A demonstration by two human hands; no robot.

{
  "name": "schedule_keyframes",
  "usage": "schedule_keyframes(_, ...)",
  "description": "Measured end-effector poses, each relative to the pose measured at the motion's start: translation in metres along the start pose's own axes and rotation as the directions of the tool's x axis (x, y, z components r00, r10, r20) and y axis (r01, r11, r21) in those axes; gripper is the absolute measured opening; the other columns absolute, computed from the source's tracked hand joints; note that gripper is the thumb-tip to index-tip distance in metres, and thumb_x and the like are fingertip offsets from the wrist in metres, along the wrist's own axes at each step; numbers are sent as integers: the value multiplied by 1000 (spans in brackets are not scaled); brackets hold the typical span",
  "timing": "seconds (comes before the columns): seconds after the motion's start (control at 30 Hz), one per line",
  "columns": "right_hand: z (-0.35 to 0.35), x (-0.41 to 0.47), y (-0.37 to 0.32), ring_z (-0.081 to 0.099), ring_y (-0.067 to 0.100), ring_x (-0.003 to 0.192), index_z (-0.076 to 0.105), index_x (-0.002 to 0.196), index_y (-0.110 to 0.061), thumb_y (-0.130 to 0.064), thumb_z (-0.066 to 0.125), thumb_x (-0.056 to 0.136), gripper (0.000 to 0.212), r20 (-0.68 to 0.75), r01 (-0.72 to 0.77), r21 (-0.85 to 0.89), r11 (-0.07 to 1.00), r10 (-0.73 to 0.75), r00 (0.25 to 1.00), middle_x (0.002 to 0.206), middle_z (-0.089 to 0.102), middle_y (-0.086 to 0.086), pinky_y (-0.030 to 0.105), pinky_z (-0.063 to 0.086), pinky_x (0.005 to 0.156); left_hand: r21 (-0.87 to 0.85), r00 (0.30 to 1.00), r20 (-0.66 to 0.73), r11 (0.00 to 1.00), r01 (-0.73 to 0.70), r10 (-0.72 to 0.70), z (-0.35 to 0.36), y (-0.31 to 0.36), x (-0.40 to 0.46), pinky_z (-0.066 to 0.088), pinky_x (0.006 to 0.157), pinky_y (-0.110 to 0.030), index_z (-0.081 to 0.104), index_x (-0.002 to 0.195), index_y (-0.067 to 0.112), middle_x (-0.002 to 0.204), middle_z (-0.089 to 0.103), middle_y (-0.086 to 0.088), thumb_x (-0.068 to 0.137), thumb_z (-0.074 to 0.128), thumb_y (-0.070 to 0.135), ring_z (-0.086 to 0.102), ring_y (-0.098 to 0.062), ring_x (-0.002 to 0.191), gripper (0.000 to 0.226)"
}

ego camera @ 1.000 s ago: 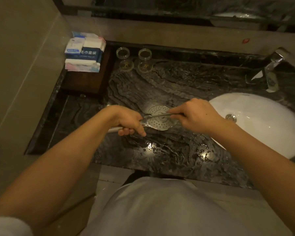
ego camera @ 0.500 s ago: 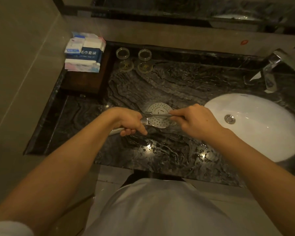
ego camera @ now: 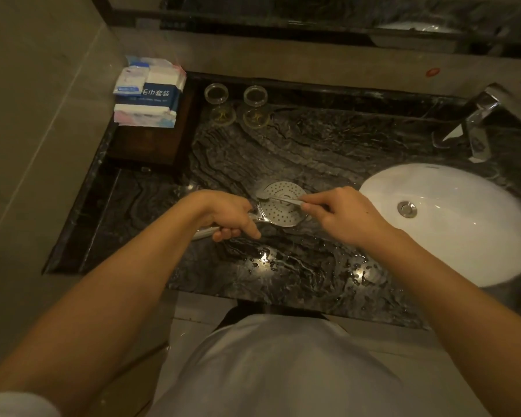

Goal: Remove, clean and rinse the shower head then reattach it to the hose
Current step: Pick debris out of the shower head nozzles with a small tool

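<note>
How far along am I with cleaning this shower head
Removal looks done: the shower head is off the hose, held by its handle in your left hand over the wet counter. Cleaning is in hand: your right hand holds a brush across the nozzle face. Still left: rinsing, perhaps at the sink, then reattaching; no hose is in view.
</note>
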State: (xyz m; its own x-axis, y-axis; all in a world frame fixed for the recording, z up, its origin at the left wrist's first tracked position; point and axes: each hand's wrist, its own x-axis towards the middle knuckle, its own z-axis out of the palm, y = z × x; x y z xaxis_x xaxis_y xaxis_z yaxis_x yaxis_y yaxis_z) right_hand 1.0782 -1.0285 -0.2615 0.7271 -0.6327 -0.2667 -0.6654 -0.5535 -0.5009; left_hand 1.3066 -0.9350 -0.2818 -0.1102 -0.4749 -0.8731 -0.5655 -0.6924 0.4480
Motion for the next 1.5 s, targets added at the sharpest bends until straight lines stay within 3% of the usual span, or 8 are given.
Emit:
schedule_keyframes(0.1,-4,-2,6,60,4,66,66,127,-39,-44,52,99,32,22,-6,-33,999,7,1000,92,75,-12,26,40,64,2,1000,6,1000,7,-7,1,-2,2,34,36,-22,50,96,7,46,47,3,96,68,16,40,-10,35,19)
schedule_keyframes(0.27,-4,4,-1,67,26,93,64,129,-37,-43,50,100,33,25,53,-88,995,-51,998,104,76,-2,29,40,70,10,1000,20,1000,11,-11,1,1,6,34,36,-24,51,90,8,46,47,4,97,67,17,40,-9,35,20)
schedule_keyframes(0.47,-11,6,9,45,8,60,66,125,-40,-42,52,100,29,20,47,-93,995,-45,999,56,46,-21,28,37,64,2,1000,22,1000,11,-11,0,1,9,35,37,-24,51,91,11,49,47,3,95,70,19,40,-10,39,21)
schedule_keyframes(0.77,-12,6,15,52,6,59,66,124,-41,-45,50,100,30,23,45,-103,994,-43,999,61,60,-14,28,40,60,10,1000,2,1000,-8,8,-1,4,6,34,37,-22,50,84,9,48,44,2,97,66,16,38,-11,37,21)
schedule_keyframes(0.97,-6,9,5,66,21,84,66,126,-39,-45,51,99,31,20,52,-118,992,-50,999,91,75,-5,31,47,71,34,999,-17,999,-27,28,2,6,9,35,37,-24,49,82,8,45,47,3,97,66,16,40,-12,35,24)
schedule_keyframes(1.03,-12,6,8,64,15,75,67,124,-38,-45,51,99,30,11,14,-124,992,-13,1000,85,75,-7,30,47,69,14,999,-23,999,-40,40,2,2,10,36,37,-24,50,82,9,47,47,2,97,66,16,39,-13,36,23)
schedule_keyframes(1.3,-13,-18,40,58,19,65,62,96,-23,-34,49,102,18,-190,-121,145,982,148,971,69,62,-3,30,39,55,-309,946,-308,930,-201,103,21,-11,21,34,37,-24,51,84,13,52,44,0,99,62,16,37,-11,39,19)
schedule_keyframes(1.5,21,-6,20,59,17,63,54,110,-25,-33,41,105,16,-180,-74,262,962,124,976,70,61,-4,37,45,59,-414,856,-508,844,-341,97,49,-10,37,34,40,-26,56,94,15,52,45,3,99,60,19,38,-10,35,7)
